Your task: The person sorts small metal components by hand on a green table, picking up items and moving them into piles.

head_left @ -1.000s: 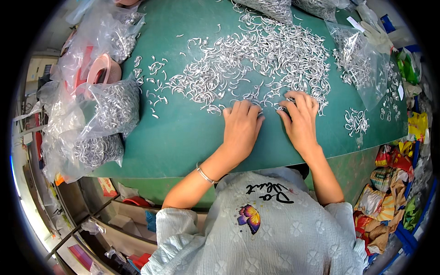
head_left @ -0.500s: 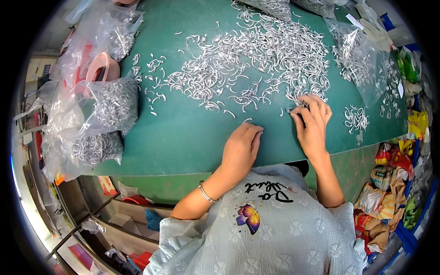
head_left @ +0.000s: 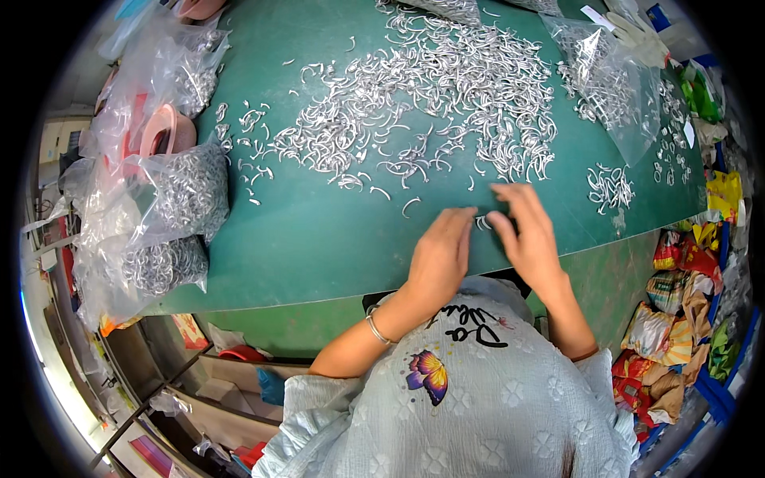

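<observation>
My left hand [head_left: 441, 251] is low over the green table, its fingers pressed together. At its fingertips shows a small curved silver piece [head_left: 483, 224], partly hidden, which the hand seems to pinch. Just right of it, my right hand [head_left: 528, 239] is open, with thumb and fingers apart and nothing visible between them. Beyond both hands spreads a large loose pile of curved silver pieces [head_left: 510, 103]. One single curved piece [head_left: 409, 207] lies apart, left of my left fingertips.
Clear plastic bags of silver pieces [head_left: 187, 191] stand at the left, beside a pink basket [head_left: 169, 131]. Another open bag [head_left: 610, 88] lies at the right, with a small heap of pieces [head_left: 610, 187] nearer. The green table's front edge [head_left: 319, 303] runs before me.
My right hand has drawn back from the pile's near edge toward me. My left hand has moved right, so the two are now close together. The view has shifted slightly.
</observation>
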`<action>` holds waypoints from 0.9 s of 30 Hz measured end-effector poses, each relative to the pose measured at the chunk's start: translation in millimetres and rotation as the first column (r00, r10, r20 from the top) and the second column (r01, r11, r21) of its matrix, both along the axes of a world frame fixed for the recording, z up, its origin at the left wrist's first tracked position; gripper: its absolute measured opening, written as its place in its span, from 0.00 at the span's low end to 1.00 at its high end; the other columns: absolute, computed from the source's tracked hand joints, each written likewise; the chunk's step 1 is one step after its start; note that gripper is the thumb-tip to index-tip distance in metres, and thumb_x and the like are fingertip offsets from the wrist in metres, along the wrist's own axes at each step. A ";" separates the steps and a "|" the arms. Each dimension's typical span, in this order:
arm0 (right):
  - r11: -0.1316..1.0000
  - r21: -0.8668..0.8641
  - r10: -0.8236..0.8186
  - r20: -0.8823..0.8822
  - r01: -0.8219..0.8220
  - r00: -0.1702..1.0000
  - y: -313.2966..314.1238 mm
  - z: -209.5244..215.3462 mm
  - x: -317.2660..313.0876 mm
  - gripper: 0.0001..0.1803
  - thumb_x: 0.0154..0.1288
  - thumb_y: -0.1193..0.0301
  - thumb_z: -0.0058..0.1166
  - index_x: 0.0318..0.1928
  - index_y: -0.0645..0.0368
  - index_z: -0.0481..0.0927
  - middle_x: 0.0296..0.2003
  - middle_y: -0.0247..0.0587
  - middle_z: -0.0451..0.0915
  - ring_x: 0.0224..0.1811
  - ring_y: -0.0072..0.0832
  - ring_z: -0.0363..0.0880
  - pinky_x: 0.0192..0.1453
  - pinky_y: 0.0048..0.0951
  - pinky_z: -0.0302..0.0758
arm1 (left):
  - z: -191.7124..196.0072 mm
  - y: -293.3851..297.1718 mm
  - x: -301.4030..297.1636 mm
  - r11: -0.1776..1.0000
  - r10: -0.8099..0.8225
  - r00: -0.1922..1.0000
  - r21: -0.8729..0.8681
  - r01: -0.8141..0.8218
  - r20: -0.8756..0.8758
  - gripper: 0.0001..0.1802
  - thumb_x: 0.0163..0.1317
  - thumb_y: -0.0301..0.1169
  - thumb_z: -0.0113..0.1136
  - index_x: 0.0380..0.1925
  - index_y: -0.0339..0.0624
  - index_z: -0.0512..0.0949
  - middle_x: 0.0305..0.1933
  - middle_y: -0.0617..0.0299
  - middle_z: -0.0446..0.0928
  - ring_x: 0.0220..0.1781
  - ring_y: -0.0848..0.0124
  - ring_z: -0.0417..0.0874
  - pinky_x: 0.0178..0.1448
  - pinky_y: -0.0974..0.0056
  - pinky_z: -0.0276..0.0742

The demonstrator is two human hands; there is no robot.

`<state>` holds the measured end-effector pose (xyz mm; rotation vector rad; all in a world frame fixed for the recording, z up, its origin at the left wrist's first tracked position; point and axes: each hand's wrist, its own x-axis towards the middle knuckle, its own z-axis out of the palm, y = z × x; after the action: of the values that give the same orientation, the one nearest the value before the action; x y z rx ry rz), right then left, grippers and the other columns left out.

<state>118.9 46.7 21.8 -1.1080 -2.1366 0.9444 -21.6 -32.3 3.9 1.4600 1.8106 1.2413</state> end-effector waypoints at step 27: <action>0.960 0.227 0.131 0.157 -0.165 0.979 2.1 -13.8 5.3 0.09 0.55 0.75 0.63 0.37 0.61 0.79 0.36 0.39 0.76 0.40 0.39 0.72 0.45 0.36 0.67 | -1.9 30.9 -19.3 0.988 -0.151 0.925 -0.022 0.154 -0.350 0.14 0.58 0.18 0.58 0.45 0.34 0.76 0.45 0.49 0.74 0.46 0.52 0.76 0.50 0.55 0.73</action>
<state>124.1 48.8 8.0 -0.9282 -2.4031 0.6647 -40.9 -1.4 2.0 1.8837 1.8672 0.9545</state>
